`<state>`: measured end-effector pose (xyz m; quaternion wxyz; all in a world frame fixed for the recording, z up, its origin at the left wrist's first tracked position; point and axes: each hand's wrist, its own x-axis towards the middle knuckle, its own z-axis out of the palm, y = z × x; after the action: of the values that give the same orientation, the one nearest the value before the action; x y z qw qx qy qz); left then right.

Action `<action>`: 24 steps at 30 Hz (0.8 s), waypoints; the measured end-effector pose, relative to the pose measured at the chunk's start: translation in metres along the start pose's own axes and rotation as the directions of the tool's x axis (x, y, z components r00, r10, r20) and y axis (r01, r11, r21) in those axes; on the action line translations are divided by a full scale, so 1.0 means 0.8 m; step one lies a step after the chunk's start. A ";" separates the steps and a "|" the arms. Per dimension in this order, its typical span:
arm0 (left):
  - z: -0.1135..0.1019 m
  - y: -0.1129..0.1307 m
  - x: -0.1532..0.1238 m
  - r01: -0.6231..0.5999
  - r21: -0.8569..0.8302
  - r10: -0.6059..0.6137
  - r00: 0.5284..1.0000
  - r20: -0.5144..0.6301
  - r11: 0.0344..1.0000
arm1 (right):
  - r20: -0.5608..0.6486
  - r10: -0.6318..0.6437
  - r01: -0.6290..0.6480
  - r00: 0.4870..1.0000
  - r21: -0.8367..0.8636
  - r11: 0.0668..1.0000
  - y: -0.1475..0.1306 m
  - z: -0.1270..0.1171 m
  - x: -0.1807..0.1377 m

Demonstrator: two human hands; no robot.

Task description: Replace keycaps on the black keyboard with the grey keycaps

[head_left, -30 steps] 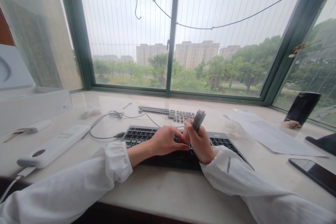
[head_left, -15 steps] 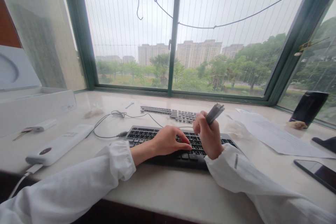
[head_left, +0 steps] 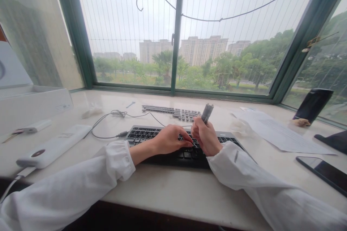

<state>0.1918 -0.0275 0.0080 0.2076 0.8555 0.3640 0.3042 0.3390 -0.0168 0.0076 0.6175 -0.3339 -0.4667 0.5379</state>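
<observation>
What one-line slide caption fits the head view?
At a window ledge, left hand rests on a black keyboard while right hand grips a grey tool.

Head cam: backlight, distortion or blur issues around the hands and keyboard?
Head view: bright overcast window behind, sky nearly blown out, yet the keyboard stays readable. Head view: soft flat light, only faint shadows under the left hand and right hand. Head view: wide-angle bending of the window frame toward the edges. Head view: tool in the right hand fairly sharp, its detail too small to read.
</observation>
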 end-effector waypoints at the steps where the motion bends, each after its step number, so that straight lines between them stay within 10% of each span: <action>1: 0.000 0.000 0.000 0.002 -0.001 -0.002 1.000 0.003 1.000 | 0.006 -0.016 0.016 1.000 -0.002 1.000 0.002 0.000 0.000; 24: -0.003 0.005 -0.001 0.047 -0.015 -0.047 0.999 0.025 0.999 | -0.054 -0.009 0.001 0.999 -0.133 0.991 -0.007 0.005 -0.013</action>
<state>0.1918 -0.0301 0.0120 0.2258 0.8488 0.3791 0.2914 0.3370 -0.0283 0.0119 0.6078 -0.3876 -0.4852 0.4949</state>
